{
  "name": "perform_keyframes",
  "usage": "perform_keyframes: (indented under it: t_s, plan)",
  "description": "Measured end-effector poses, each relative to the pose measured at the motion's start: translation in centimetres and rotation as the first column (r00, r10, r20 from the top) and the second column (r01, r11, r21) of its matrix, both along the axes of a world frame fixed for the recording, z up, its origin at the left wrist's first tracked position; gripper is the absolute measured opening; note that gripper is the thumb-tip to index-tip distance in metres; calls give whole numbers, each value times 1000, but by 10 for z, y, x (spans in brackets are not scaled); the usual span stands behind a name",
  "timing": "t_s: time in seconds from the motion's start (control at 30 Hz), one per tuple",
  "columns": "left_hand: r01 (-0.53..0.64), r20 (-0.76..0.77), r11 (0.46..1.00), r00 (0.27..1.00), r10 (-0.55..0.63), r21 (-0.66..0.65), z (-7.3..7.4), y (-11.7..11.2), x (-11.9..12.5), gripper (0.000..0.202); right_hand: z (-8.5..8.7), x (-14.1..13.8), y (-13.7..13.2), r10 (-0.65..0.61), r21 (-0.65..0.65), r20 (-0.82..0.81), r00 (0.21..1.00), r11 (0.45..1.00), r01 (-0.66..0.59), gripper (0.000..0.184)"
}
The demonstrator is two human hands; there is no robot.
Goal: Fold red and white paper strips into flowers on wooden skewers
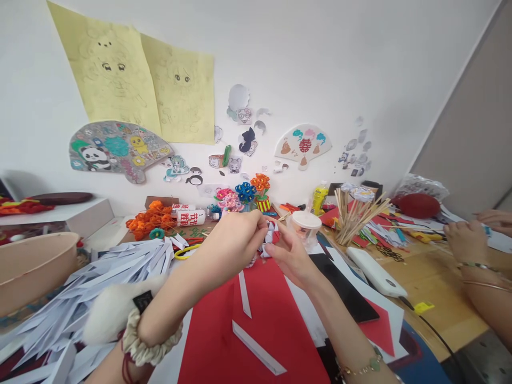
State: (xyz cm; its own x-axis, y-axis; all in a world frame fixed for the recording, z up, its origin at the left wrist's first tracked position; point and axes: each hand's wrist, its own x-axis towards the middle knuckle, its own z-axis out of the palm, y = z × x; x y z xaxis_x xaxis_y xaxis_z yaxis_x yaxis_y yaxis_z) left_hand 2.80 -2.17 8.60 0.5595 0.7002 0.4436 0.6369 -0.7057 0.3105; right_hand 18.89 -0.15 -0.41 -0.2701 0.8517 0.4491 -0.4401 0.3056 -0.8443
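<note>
Near the middle of the view, both my hands are on a small white folded-paper piece with a bit of red showing. My left hand pinches it from the left, its fingertips partly hidden behind the hand. From the right, my right hand supports it between thumb and fingers. Below them lies a sheet of red paper, bearing two folded white paper strips. A large heap of white paper strips spreads to the left of my left forearm.
A lidded plastic cup stands just beyond my right hand. Thin wooden sticks fill a holder behind a white power bank. A beige tub sits at far left. At the right edge, another person's hands work.
</note>
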Motion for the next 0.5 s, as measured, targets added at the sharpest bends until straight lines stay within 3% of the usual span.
perform_keyframes:
  t_s: [0.23, 0.5]
  plan:
    - [78, 153, 983, 987, -52, -168, 4, -2, -1, 20, 1, 4, -2, 57, -8, -51, 997, 998, -57, 48]
    - [129, 197, 983, 975, -102, -131, 5, -1, -3, 18, 3, 6, -4, 43, 5, -86, 995, 999, -43, 46]
